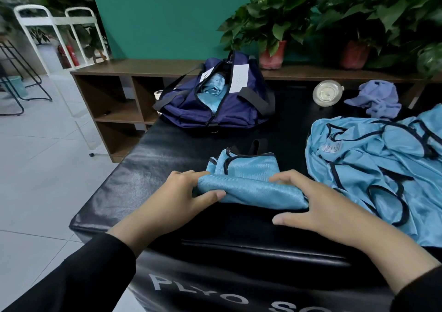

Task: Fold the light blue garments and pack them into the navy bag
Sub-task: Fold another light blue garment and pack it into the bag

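A: Where is the garment being folded?

B: The folded light blue garment (pixel 248 182), trimmed in black, lies at the centre of the frame on the black padded counter (pixel 153 168). Its near edge is rolled over into a thick fold.

A: And the hands?

B: The left hand (pixel 181 201) grips the left end of that fold, thumb on top and fingers (pixel 191 173) curled behind it. The right hand (pixel 318 206) holds the right end, fingers spread across the cloth and thumb lying flat on the counter below it.

A: The other garments?

B: A loose pile of light blue garments (pixel 373 168) lies at the right of the frame, just beside the right hand. Above it lies a crumpled lavender cloth (pixel 378 99), with a round clear lid (pixel 326 93) to its left.

A: The bag?

B: The navy bag (pixel 215 99) sits at upper centre on the far end of the counter, unzipped, with shiny light blue fabric (pixel 211 88) showing inside.

A: Behind that?

B: A brown wooden shelf unit (pixel 114 91) along a teal wall, carrying potted plants (pixel 275 24) at upper right.
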